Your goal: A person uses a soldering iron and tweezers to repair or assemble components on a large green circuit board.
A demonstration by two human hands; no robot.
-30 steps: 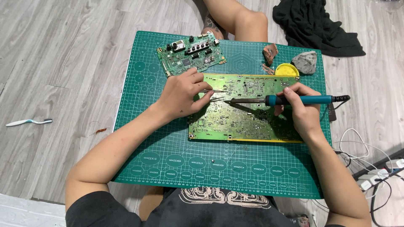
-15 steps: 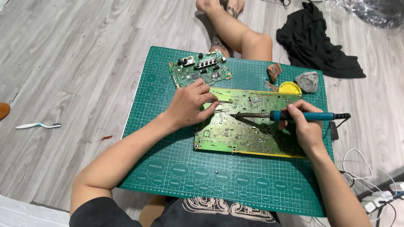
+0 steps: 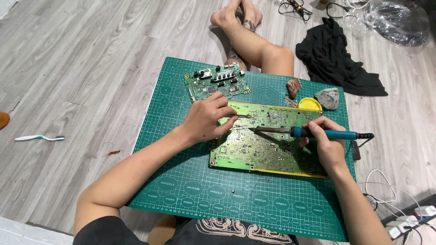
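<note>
Both hands shifted lower-right, right hand (image 3: 328, 147) fingers grasping soldering iron (image 3: 318, 133), left hand (image 3: 206, 119) pinching solder wire (image 3: 240, 116)

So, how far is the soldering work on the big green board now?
Done: the large circuit board lies flat on the green cutting mat. In hand: the right hand holds the soldering iron, tip at the board's middle; the left hand feeds a thin wire toward it. Left: finished joints are too small to tell. The small circuit board lies untouched.
</note>
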